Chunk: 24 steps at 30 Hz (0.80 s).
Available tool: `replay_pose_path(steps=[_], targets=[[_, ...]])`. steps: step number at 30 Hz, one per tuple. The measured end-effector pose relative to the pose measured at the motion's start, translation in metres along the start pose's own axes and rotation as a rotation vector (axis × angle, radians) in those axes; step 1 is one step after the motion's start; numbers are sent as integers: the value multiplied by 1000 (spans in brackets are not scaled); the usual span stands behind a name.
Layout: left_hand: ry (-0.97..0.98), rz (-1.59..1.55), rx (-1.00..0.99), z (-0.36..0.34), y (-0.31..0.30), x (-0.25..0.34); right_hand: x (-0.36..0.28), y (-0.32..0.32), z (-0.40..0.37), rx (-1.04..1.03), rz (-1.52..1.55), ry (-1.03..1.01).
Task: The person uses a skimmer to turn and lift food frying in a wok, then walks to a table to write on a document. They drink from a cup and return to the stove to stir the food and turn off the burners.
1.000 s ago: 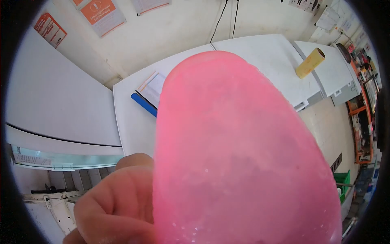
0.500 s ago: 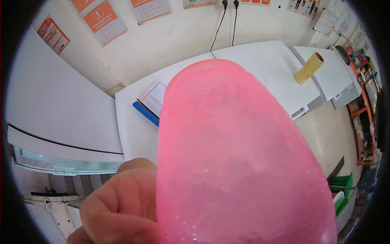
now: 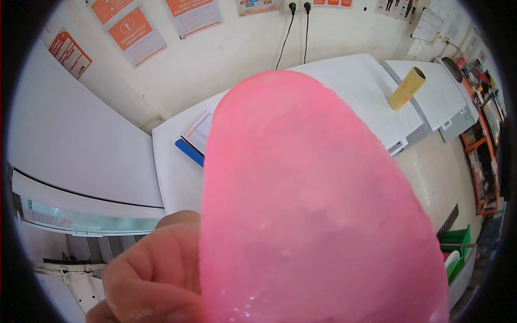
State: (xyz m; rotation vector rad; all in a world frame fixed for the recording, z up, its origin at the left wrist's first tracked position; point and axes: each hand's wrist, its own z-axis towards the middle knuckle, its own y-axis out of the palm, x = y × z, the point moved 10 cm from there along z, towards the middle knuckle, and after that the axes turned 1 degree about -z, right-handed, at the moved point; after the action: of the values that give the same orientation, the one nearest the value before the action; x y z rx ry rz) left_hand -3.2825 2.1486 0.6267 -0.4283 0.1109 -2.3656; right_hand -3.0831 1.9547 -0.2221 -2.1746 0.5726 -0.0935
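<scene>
A large pink ice pop (image 3: 312, 204) fills the middle and lower right of the head view, very close to the camera, its surface glossy and frosted. My left hand (image 3: 153, 274) is at its lower left edge, fingers curled against it; the grip and any stick are hidden below the frame. My right hand is not in view.
White chest freezers (image 3: 172, 177) stand along the wall behind. A blue-edged booklet (image 3: 195, 134) and a yellow roll (image 3: 406, 89) lie on their lids. Orange posters (image 3: 134, 27) and two black cables (image 3: 285, 32) are on the wall. A green crate (image 3: 456, 239) and orange shelving (image 3: 482, 172) stand at the right.
The ice pop has shifted slightly left and covers more of the booklet. The view has tilted a little, showing more of the wall.
</scene>
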Motion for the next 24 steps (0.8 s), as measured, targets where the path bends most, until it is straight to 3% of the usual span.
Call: replay_pose_path(steps=[3,10,13,16,17,20,24], targets=[[9,-5,-6,1,1,1,15,-13,-20,-74,462,262],[12,-12,-13,2,4,-2,17,-12,-25,-54,451,318],[2,-19,-18,0,5,-6,15,-5,-20,-59,371,262],[-17,-24,-19,-2,5,-14,-9,4,-11,65,-13,-105],[-21,-27,-18,-3,5,-15,10,21,-6,-48,116,116],[-40,-34,-8,-7,6,-20,11,-4,-34,-162,465,303],[-45,-29,-2,-7,9,-20,2,15,-15,-163,151,57]])
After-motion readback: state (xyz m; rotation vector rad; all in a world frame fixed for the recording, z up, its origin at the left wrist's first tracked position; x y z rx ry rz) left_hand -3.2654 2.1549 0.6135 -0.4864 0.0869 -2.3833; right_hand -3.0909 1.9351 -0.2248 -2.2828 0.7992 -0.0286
